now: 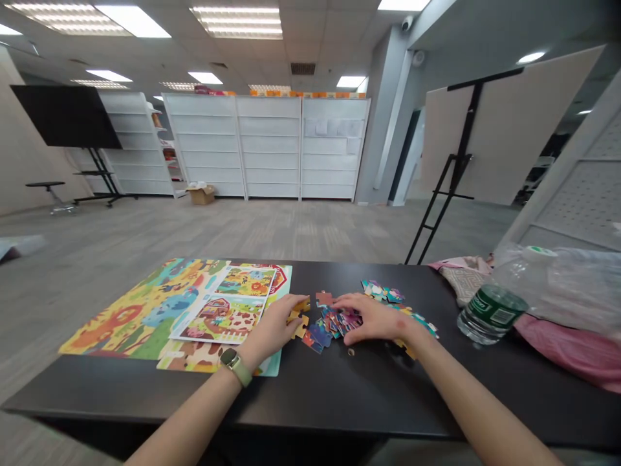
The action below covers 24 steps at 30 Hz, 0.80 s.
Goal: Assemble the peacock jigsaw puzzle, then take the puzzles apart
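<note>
Beside several yellow puzzle pieces (pixel 301 329), my left hand (pixel 275 325) has its thumb and fingers apart, and its fingertips touch or nearly touch them. A watch with a green band (pixel 236 366) is on that wrist. My right hand (pixel 372 318) curves over the right side of a mixed pile of purple and blue puzzle pieces (pixel 328 322), fingers spread from the thumb. A reddish-brown puzzle piece (pixel 324 298) lies at the pile's far edge. Beyond the right hand are teal and white puzzle pieces (pixel 383 291). More yellow pieces lie partly hidden under the right forearm.
To the left, colourful animal puzzle sheets (pixel 140 317) and smaller picture cards (pixel 219 318) overlap on the black table (pixel 310 404). A water bottle with a green label (pixel 493 307) stands at right by a pink cloth bag (pixel 557 343). A small ring-like object (pixel 351 352) lies near the right thumb.
</note>
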{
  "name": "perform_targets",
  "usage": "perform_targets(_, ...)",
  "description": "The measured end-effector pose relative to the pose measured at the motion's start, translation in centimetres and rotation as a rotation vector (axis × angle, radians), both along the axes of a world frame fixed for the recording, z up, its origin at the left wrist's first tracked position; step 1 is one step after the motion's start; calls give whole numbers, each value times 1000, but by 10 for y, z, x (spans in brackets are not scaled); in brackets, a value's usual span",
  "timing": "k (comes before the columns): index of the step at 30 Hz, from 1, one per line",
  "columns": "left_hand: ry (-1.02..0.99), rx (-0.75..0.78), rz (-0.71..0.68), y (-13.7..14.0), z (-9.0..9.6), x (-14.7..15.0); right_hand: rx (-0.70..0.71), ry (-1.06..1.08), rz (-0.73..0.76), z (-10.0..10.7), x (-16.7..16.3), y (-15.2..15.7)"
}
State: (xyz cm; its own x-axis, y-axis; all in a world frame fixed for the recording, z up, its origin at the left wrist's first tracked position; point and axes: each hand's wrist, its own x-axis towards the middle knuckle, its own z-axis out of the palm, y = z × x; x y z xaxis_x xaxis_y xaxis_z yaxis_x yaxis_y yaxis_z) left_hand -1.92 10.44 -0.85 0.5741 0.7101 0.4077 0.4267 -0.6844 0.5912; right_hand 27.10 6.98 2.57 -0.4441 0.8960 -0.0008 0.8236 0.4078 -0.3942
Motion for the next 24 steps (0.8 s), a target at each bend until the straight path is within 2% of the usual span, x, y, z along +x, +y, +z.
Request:
perform_targets(3, -28, 2, 23, 4, -2, -1, -62, 14, 44, -5, -10, -2)
perform_targets(12, -77, 98, 94, 15, 6, -1, 63, 30, -209, -1, 24, 9)
perform_targets(16, 137, 96, 43, 17, 12, -13, 124, 11, -317, -8, 27, 15)
perform_targets(19, 271, 102, 19, 11, 16, -20, 164, -15, -338, -14, 23, 18)
perform_targets(22, 291, 114, -86, 5, 21, -20, 221, -24, -313, -13, 13, 15)
perform_targets(24, 310, 84, -167, 2, 23, -18, 235, -9, -241, -10, 2, 9)
